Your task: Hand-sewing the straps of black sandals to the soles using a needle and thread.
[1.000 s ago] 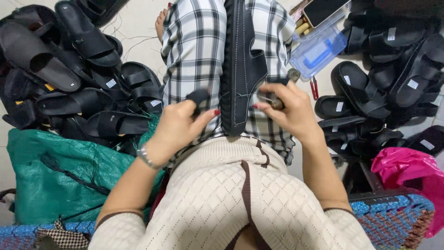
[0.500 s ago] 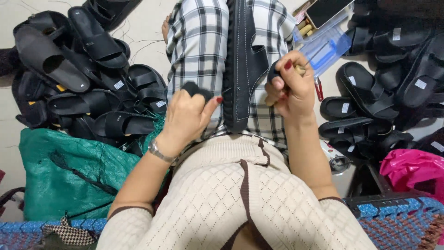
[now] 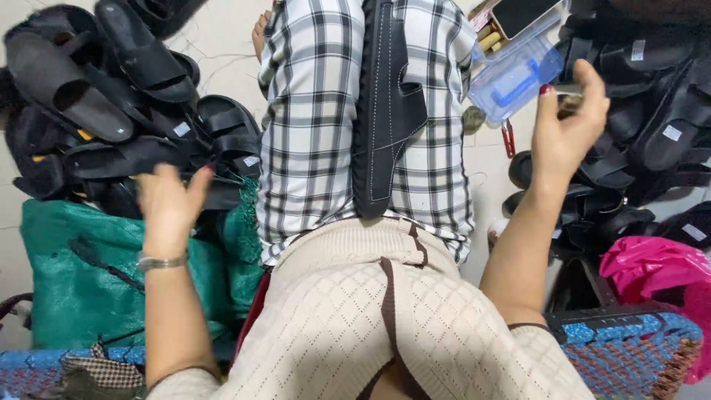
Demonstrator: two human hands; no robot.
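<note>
Hands apart: right hand [image 3: 566,137] pinches a small tool [image 3: 569,90].

small white labels [image 3: 182,129] on sandals [image 3: 148,152], seemingly

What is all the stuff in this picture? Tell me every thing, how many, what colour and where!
sandal upper: one, black with white stitching, lying on the checked lap, centre
sandal pile: many, black, on the floor, left
sandal pile on the right: many, black, on the floor, right
plastic box: one, clear blue, top right, small items inside
green sack: one, lower left
pink bag: one, lower right
woven seat: one, blue, bottom edge
bracelet: one, silver, left wrist
left hand: open, empty, above the left pile
right hand: raised near the box, pinching a small tool
</note>
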